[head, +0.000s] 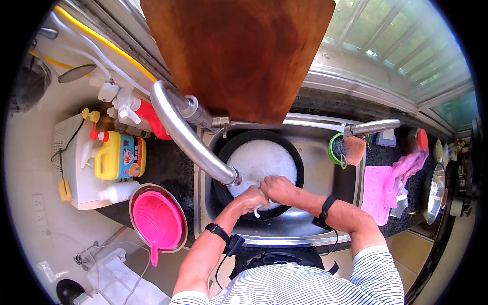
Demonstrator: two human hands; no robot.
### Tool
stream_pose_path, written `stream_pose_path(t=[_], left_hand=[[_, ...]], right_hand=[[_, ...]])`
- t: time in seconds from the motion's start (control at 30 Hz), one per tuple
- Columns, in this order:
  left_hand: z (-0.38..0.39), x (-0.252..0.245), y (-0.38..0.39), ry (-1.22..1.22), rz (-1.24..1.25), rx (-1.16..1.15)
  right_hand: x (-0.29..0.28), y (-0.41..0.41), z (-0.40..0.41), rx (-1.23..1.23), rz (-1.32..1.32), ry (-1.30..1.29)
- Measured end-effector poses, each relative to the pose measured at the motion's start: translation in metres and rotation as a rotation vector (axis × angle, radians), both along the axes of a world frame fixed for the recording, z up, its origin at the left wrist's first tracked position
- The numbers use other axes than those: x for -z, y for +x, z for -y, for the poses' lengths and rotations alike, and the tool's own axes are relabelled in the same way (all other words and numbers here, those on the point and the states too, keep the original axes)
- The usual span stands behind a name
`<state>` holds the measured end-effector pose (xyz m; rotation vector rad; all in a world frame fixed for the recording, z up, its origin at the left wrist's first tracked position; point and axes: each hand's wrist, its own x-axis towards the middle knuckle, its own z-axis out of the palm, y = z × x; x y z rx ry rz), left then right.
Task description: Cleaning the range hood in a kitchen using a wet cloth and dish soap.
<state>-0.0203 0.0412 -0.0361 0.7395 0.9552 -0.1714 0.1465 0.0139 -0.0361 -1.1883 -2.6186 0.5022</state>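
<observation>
A round black pan (300, 167) filled with soapy water (267, 160) sits in the stainless steel sink (316, 152). Over its near part my left hand (249, 199) and my right hand (279, 190) are close together, both closed on a wet cloth or sponge. A bit of green shows between them, and a whitish end (257, 213) hangs below my left hand; its exact kind cannot be told. The curved metal faucet (198, 145) ends just above the pan, left of my hands.
A large wooden cutting board (244, 57) stands behind the sink. At left are a yellow detergent jug (110, 156) and a pink colander (158, 221) in a metal bowl. At right, a green holder (335, 154) with scrubbers hangs inside the sink, beside a pink cloth (375, 190).
</observation>
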Motion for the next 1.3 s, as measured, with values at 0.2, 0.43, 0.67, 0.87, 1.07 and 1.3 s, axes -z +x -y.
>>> stream_pose_path(t=[0.2, 0.43, 0.67, 0.87, 1.07, 1.3], left_hand=[[0.007, 0.0, 0.003, 1.006, -0.393, 0.318], [0.01, -0.006, 0.013, 1.337, -0.26, 0.582], [0.022, -0.009, 0.012, 1.519, -0.338, 0.503], [-0.006, 0.002, 0.0, -0.381, -0.106, -0.146], [0.017, -0.021, 0.013, -0.005, -0.164, 0.1], [0.037, -0.017, 0.02, 1.049, -0.335, 0.388]], right_hand=[[-0.005, -0.015, -0.011, 0.177, 0.154, -0.497], [0.017, 0.001, 0.006, 0.204, -0.352, -0.618], [0.003, 0.001, 0.005, 0.21, -0.023, -0.616], [-0.023, -0.004, 0.033, 0.263, 0.083, 0.234], [-0.007, 0.004, 0.039, 0.214, -0.064, 0.097], [-0.02, 0.008, 0.041, 0.282, -0.211, -0.377]])
